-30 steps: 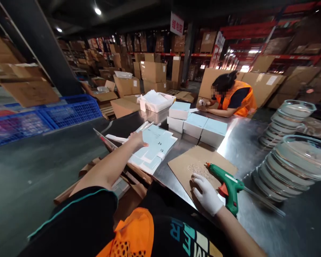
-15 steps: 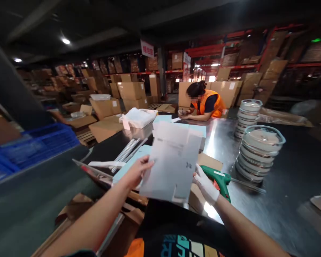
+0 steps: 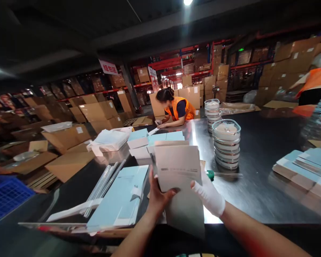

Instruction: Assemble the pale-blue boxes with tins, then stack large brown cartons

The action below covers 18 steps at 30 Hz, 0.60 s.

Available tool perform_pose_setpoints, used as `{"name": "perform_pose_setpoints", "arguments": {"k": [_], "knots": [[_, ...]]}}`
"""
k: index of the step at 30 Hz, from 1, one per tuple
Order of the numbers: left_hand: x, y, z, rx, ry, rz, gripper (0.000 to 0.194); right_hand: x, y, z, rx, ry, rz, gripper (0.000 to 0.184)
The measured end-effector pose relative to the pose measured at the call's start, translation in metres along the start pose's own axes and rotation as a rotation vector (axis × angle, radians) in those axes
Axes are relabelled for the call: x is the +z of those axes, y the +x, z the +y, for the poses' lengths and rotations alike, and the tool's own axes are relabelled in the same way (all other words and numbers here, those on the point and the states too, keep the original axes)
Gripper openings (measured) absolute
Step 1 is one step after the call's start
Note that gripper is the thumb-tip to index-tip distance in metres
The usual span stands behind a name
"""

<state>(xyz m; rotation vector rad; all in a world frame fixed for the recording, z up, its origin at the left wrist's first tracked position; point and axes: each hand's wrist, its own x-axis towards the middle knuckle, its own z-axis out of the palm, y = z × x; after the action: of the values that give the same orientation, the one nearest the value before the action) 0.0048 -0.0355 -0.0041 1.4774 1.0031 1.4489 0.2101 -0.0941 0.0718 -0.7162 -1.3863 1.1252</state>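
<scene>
Pale grey card makes up the folded carton [image 3: 180, 167] you hold up before you, over the near edge of the bench [image 3: 264, 200]. Your left hand [image 3: 160, 198] is part open, thumb pressed on the near face, fingers spread at the left edge; your gloved right hand [image 3: 210, 196] pinches the right edge, its far fingers hidden. Keep both grips light and level so the panels don't crease, square the edges before pressing along any fold, and hold the card clear of the glue gun [image 3: 210, 175] behind it. Half a second ago the piece looked broader and lay tilted back; now it shows narrower and more upright, it covers most of the gun, and your view has swung right.
</scene>
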Motion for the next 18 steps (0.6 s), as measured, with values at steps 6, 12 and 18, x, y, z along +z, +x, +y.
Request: {"name": "perform_pose_setpoints", "arguments": {"k": [6, 12, 18], "knots": [[-0.030, 0.005, 0.006, 0.604, 0.208, -0.047, 0.095, -0.003, 0.014, -0.013, -0.005, -0.076, 0.052, 0.092], [-0.031, -0.003, 0.033, 0.599, 0.175, 0.064, 0.058, 0.024, 0.027, 0.003, -0.013, -0.193, 0.373, 0.052], [-0.042, -0.016, 0.010, 0.605, 0.286, 0.072, 0.062, -0.003, 0.034, 0.003, -0.164, -0.360, 0.305, 0.051]]}}
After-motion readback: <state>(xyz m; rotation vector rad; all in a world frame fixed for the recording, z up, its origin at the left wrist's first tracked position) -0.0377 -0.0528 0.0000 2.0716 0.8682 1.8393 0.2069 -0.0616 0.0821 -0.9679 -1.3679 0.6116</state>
